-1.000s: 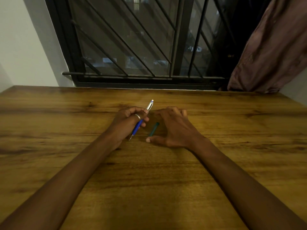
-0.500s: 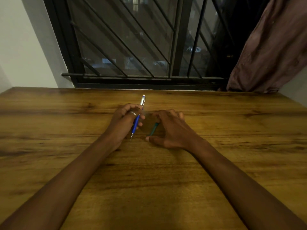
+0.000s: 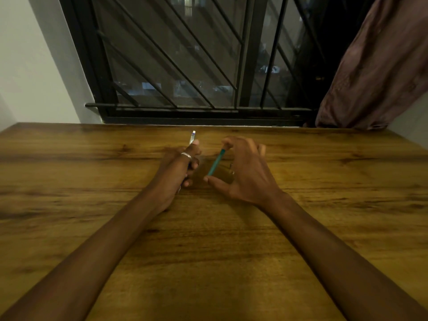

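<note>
Fingers (image 3: 194,146) round pens (image 3: 216,162), perhaps; wooden table (image 3: 69,181)

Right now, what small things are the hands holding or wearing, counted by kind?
Pens: 2, a silver-topped pen in the left hand and a teal pen in the right hand.
Rings: 1, a silver ring on the left hand.
Total: 3.

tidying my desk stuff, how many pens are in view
2. The left hand grips a silver-topped pen; the right hand pinches a teal pen. Others could hide under the hands.
</note>
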